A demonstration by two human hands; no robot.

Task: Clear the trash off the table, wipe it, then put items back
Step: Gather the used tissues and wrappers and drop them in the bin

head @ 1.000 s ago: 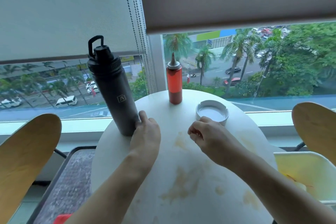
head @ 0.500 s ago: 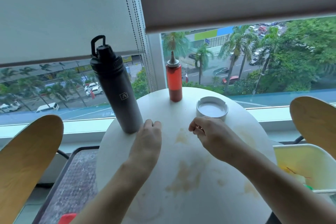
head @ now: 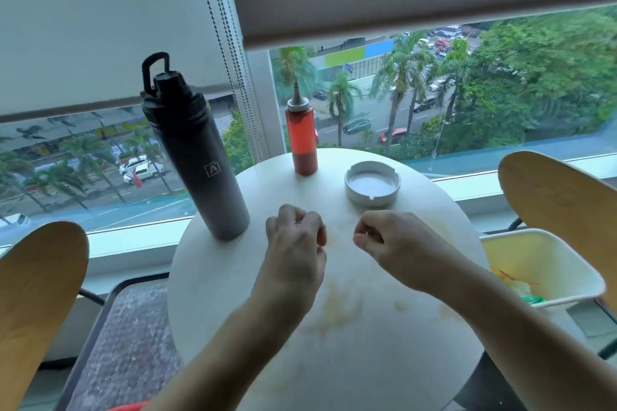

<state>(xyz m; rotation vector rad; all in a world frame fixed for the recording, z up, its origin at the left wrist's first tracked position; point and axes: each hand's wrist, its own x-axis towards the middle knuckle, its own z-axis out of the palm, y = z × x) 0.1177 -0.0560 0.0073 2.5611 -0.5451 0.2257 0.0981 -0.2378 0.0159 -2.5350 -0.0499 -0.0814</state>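
A round white table (head: 417, 360) with brownish stains fills the middle. On it stand a tall dark water bottle (head: 200, 163) at the far left, a red sauce bottle (head: 302, 137) at the back, and a white ashtray (head: 372, 185) at the back right. My left hand (head: 293, 243) hovers over the table just right of the water bottle, fingers curled loosely with nothing visible in them. My right hand (head: 394, 245) is beside it, in front of the ashtray, fingers pinched shut; what it pinches, if anything, is too small to tell.
A pale yellow bin (head: 541, 264) with scraps inside stands to the table's right. Wooden chair backs rise at the left (head: 36, 304) and right (head: 561, 207). A dark mat (head: 123, 344) lies on the floor at left. A window with blinds is behind.
My left hand has come away from the water bottle's base and moved right, toward my right hand. The right hand stayed in front of the ashtray.
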